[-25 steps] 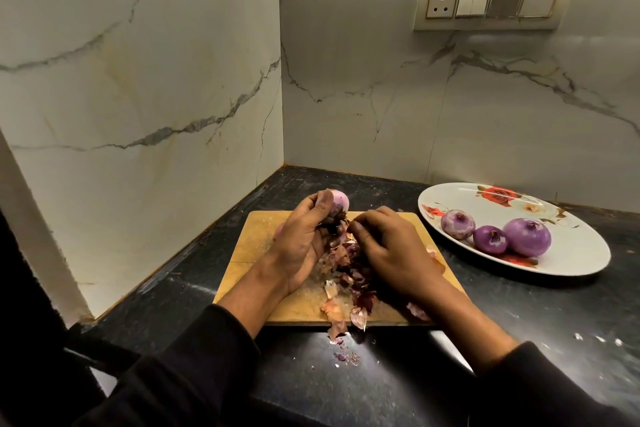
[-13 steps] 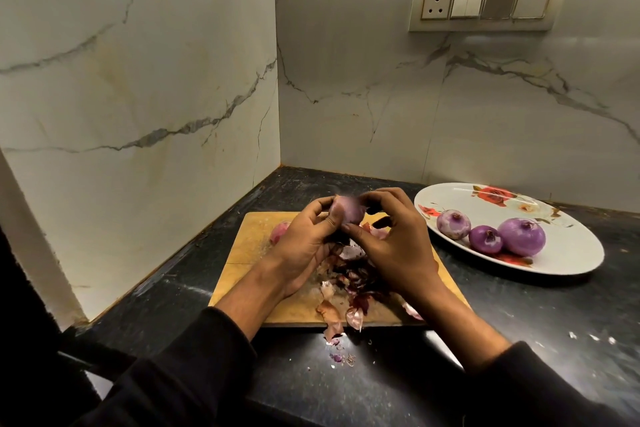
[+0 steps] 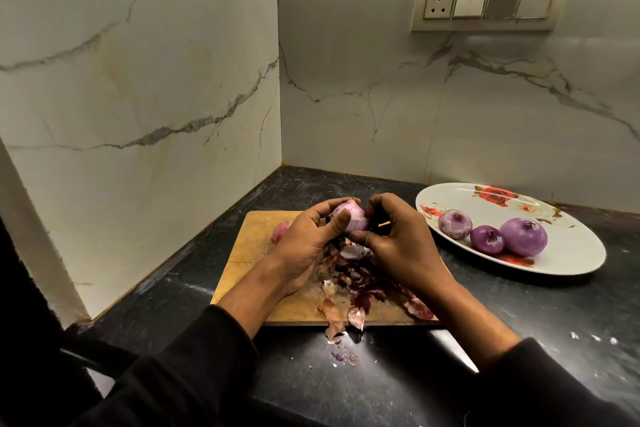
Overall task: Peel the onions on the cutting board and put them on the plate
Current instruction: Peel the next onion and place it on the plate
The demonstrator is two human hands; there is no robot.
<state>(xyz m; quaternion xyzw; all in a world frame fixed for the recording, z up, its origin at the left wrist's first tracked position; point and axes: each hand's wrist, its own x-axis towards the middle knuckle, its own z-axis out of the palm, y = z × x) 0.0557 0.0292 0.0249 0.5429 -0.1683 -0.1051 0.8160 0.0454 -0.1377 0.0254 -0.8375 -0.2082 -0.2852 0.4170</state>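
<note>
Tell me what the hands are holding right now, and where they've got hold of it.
The left hand grips an onion around its left side, thumb across the front. The right hand pinches at its right side, apparently at the skin.

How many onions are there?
5: three peeled purple onions on the white flowered plate at; one in the hands; one on the wooden cutting board, partly hidden.
</note>
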